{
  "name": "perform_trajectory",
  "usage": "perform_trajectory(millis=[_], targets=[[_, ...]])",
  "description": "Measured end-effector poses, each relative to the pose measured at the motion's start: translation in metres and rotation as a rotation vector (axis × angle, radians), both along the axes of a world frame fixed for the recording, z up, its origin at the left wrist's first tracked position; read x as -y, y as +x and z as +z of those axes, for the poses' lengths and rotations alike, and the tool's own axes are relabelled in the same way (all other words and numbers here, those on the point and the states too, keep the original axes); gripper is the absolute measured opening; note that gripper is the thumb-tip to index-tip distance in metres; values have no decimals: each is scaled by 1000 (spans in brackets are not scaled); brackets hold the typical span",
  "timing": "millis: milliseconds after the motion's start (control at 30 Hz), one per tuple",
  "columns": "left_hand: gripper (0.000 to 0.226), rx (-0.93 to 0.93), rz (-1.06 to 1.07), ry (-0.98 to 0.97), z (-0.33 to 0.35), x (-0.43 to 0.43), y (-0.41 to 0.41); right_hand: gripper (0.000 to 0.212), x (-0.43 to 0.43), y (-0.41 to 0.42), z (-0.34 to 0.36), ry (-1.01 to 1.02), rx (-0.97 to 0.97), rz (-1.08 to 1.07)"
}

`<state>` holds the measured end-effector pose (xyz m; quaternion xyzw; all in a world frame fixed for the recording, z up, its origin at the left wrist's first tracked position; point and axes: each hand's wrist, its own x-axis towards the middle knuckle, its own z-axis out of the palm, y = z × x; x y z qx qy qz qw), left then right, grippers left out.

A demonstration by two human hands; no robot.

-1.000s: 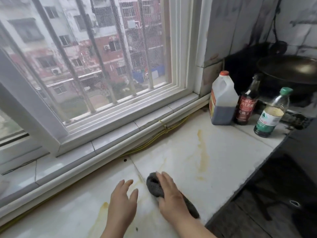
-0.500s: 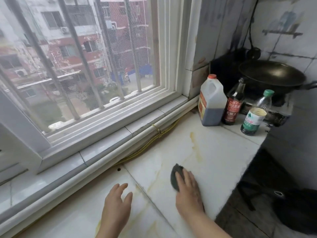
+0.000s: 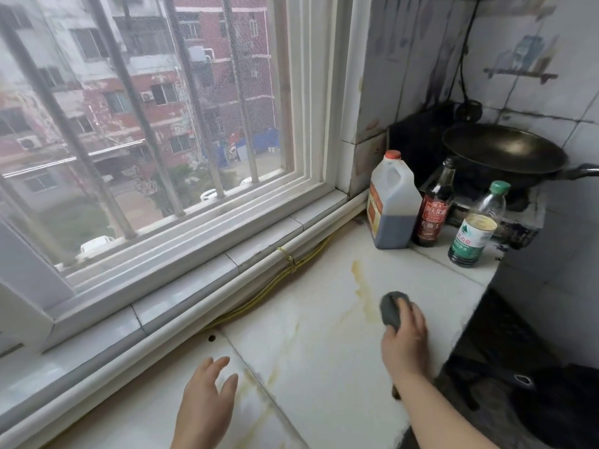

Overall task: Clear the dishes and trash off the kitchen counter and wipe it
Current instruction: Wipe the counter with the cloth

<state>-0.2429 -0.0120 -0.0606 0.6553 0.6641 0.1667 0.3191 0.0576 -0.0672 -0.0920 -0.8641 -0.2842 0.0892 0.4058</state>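
Our right hand (image 3: 403,338) lies on the grey cloth (image 3: 390,308), fingers together and slightly bent over it, pressing it onto the counter (image 3: 324,319). We cannot see the thumb. The cloth is a small dark wad, and its rounded end pokes out past the fingertips. It sits at the lower end of a yellow-brown stain (image 3: 363,286) that streaks the white tile. Fainter yellow marks run toward our left hand (image 3: 207,400), which hangs over the near counter with fingers apart and relaxed, holding nothing.

The counter's front edge (image 3: 466,322) runs just right of the right hand, and beyond it is a drop to a dark floor. A stretch of white tile lies between the cloth and three bottles at the far end. At the back, a yellow cord (image 3: 278,283) and a white ledge (image 3: 227,286) run under the window (image 3: 146,124).

The jug (image 3: 390,202) has a red cap, dark liquid and an orange label seen side-on, unreadable. The dark bottle (image 3: 434,209) wears a red label reading 老抽王. The green-capped bottle (image 3: 476,228) has a green and white label too blurred to read. Behind them sits a black wok (image 3: 502,150).
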Motion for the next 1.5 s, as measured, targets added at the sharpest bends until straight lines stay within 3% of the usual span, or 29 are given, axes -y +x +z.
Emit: perform_trajectory(millis=[133,333,400,467,600,733,867,1133,1200,1300,1400,1500], targets=[[38,1,49,-17,0,0,22,65,-7,2,-16,-271,167,80],[37,15,95,-5,9,-6,67,65,-35,-65,-25,-97,236,720],[37,12,100,-4,12,-8,81,66,-40,-61,-17,-65,110,839],[37,10,106,-12,12,-8,88,67,-44,-38,-9,-39,53,805],[37,11,151,-33,6,-10,108,66,-56,64,-8,40,37,423],[37,31,147,-50,0,-11,129,61,-52,143,-13,-163,87,171],[38,22,139,-71,-6,-13,137,63,-64,123,-27,-208,218,268],[38,-22,131,-58,-7,-28,144,64,-87,13,-24,-61,201,920],[38,-27,140,-51,-7,-32,140,67,-96,26,-20,11,171,874],[38,-18,179,-68,-10,-34,130,59,-119,77,-16,69,101,567],[38,-25,232,-97,-15,-35,119,62,-141,116,-12,-142,133,399],[37,-28,254,-94,-17,-39,117,65,-151,102,-15,-197,190,437]])
